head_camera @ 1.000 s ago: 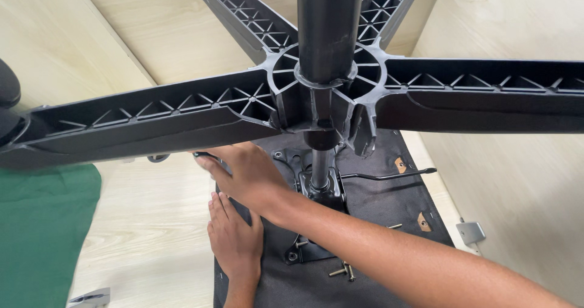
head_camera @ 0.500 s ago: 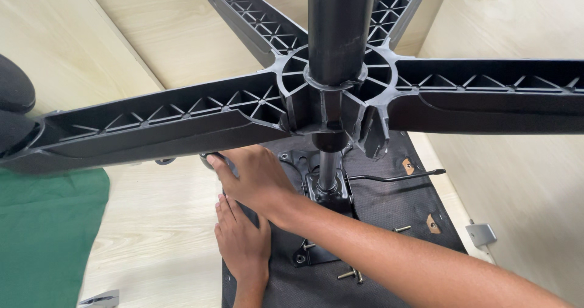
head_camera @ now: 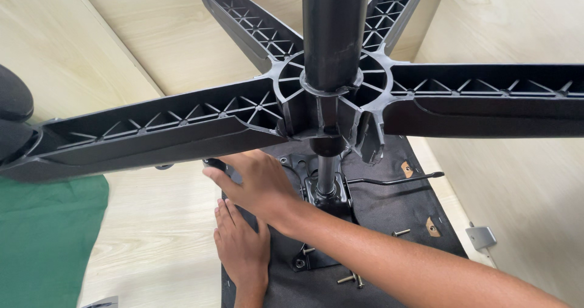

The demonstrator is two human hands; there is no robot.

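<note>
My right hand (head_camera: pixel 258 183) lies flat, fingers spread, on the left edge of the upturned seat underside (head_camera: pixel 389 213); my left hand (head_camera: pixel 243 247) is pressed flat just below it. Neither grips anything. The gas-lift column (head_camera: pixel 326 174) rises just right of both hands, long axis toward me, carrying the five-star base (head_camera: pixel 170 128); the right hand is nearer.

Your right hand (head_camera: pixel 258 183) lies flat on the upturned black seat underside (head_camera: pixel 389 207) beside the gas cylinder (head_camera: pixel 326 174), and your left hand (head_camera: pixel 240 247) presses the seat's edge. The five-armed chair base (head_camera: pixel 182 125) spreads above; loose bolts (head_camera: pixel 350 279) lie nearby.
</note>
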